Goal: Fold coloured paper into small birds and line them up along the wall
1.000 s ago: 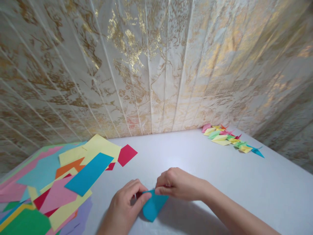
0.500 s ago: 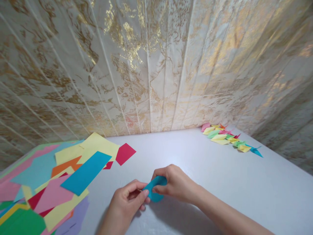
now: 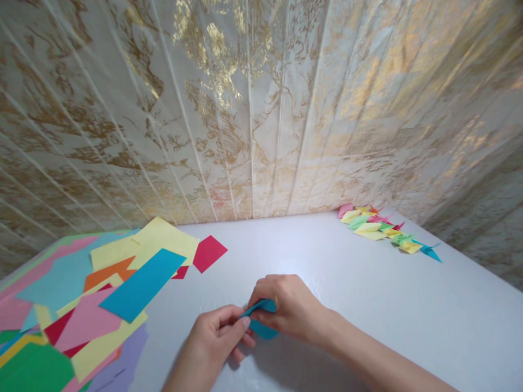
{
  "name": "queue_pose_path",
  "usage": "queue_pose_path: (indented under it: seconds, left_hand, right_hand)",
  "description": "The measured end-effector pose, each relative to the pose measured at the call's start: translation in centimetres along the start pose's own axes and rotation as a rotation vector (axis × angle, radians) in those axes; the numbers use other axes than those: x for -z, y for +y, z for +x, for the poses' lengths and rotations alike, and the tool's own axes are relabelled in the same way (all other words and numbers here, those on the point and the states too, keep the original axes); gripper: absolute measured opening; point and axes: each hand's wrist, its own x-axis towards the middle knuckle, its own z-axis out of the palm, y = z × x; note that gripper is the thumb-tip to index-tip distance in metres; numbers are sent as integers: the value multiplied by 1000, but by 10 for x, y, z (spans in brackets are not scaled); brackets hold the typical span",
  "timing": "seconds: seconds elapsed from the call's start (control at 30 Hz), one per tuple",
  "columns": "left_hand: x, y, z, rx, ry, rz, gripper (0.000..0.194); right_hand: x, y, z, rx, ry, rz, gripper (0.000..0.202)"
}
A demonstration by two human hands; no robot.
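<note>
A small piece of blue paper [image 3: 265,329] is held between my two hands above the white table, partly folded or bent over. My left hand [image 3: 223,337] pinches its left end between thumb and fingers. On its right side, my right hand [image 3: 288,305] grips the upper part, with the fingers curled over it and hiding some of the folds.
Coloured paper sheets lie heaped at the left, with a blue strip [image 3: 143,286] on top and a red piece [image 3: 210,253] beside them. Folded paper figures [image 3: 370,231] line the back right of the white table [image 3: 388,305]. A patterned curtain [image 3: 253,109] hangs behind.
The fingers of my right hand have curled further over the blue paper, and its upper part is now bent over more tightly. My left hand keeps its pinch. The view has shifted slightly.
</note>
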Motion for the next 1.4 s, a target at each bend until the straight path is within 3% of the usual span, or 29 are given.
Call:
queue_pose_path:
  seconds: [0.1,0.23,0.4,0.53,0.7,0.8,0.93,1.1,1.23,1.4]
  left_hand:
    - [2,5,0,12,-22,-83,42]
    - [4,7,-2,33,-23,-253,39]
    - [9,1,1,4,9,-322,45]
    - [15,2,7,-45,122,-180,49]
    - [13,6,6,-175,231,-36,40]
    - [9,6,3,-212,271,-21,39]
    - [7,4,1,-204,255,-12,41]
    - [9,3,0,-197,204,29,42]
    - [6,5,-2,-193,198,52,43]
    - [3,7,-3,-161,123,55,44]
  right_hand:
    - [-5,6,1,218,89,-173,3]
    - [-11,18,3,522,233,-312,17]
    - [-11,20,1,637,239,-390,20]
    - [-5,13,-3,526,150,-153,35]
    - [-1,8,-1,42,136,429,37]
    - [-6,5,0,-125,93,517,38]
    - [-13,6,1,-202,72,589,19]
    - [-16,20,5,-310,-46,900,41]
    - [-15,21,6,-301,-111,908,50]
    - [-17,14,3,-305,-60,828,49]
